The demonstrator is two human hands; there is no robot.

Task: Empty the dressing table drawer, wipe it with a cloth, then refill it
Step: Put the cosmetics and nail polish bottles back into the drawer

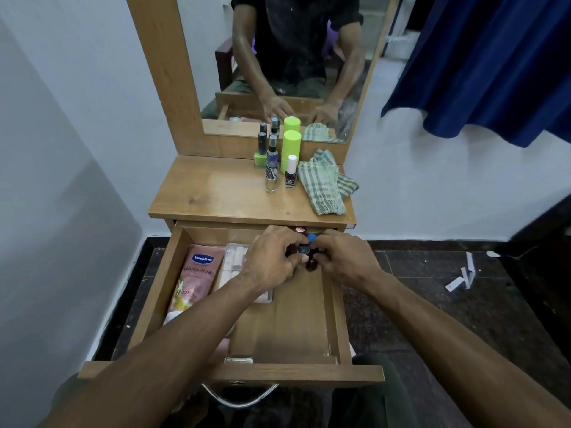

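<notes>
The wooden drawer [335, 319] is pulled out under the dressing table top [216, 193]. Both hands reach into its far right corner. My left hand [272, 257] curls around a cluster of small nail polish bottles [304, 249] with dark caps. My right hand [343, 257] pinches the same cluster from the right, beside a blue cap [311, 237]. A pink Vaseline lotion pouch [197, 279] lies at the drawer's left, with a clear packet [234, 264] next to it, partly under my left forearm. A green checked cloth [324, 183] lies on the table top.
Several nail polish bottles [272, 168] and a lime green container [290, 149] stand at the back of the table top, in front of the mirror [287, 57]. A blue curtain [482, 63] hangs at right. Paper scraps [460, 279] lie on the dark floor.
</notes>
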